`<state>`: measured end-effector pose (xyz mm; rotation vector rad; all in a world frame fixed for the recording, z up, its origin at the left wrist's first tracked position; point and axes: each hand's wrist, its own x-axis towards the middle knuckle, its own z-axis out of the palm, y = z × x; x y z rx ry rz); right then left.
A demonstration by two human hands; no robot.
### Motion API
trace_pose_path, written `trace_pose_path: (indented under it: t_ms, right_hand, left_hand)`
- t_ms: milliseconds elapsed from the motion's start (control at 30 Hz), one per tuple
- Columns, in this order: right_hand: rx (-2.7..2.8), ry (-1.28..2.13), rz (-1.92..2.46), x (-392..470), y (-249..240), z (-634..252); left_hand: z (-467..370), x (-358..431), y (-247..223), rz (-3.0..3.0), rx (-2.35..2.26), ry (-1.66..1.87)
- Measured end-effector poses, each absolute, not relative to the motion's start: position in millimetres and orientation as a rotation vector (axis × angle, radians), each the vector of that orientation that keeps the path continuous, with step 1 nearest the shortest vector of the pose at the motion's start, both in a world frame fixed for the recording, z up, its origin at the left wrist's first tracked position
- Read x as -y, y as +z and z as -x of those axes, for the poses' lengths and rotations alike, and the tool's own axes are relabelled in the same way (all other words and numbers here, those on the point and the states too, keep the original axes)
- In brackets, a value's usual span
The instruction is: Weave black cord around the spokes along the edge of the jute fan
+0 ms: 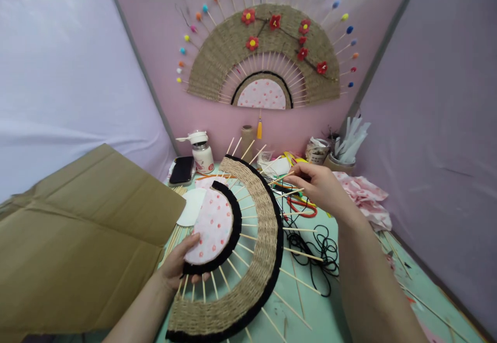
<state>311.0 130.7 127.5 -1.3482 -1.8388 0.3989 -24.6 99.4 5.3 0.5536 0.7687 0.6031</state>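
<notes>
A half-round woven fan [267,224] is held up over the table, turned so its arc bulges to the right. Thin wooden sticks radiate from its half-disc [214,221], covered in pink strawberry-print cloth with a black rim. Black edging also runs along the outer curve of the woven band. My left hand [176,262] grips the half-disc at its lower left, thumb on the cloth and fingers behind. At the upper right, my right hand [318,185] pinches the end of one wooden stick [280,178] that juts past the black edge.
Tangled black cord [316,252] and red-handled scissors [302,208] lie right of the fan. A cardboard sheet [93,239] fills the left. Behind stand a white bottle [202,154], a phone [181,170] and a cup of white strips [341,162]. A finished fan [209,68] hangs on the wall.
</notes>
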Motion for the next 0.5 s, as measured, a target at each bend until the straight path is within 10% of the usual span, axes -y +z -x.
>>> trace_pose_path:
  t_ms: [500]
  right_hand:
    - [1.729, 0.390, 1.345, -123, 131, -328]
  left_hand:
    - [19, -98, 7, -0.510, -0.855, 0.549]
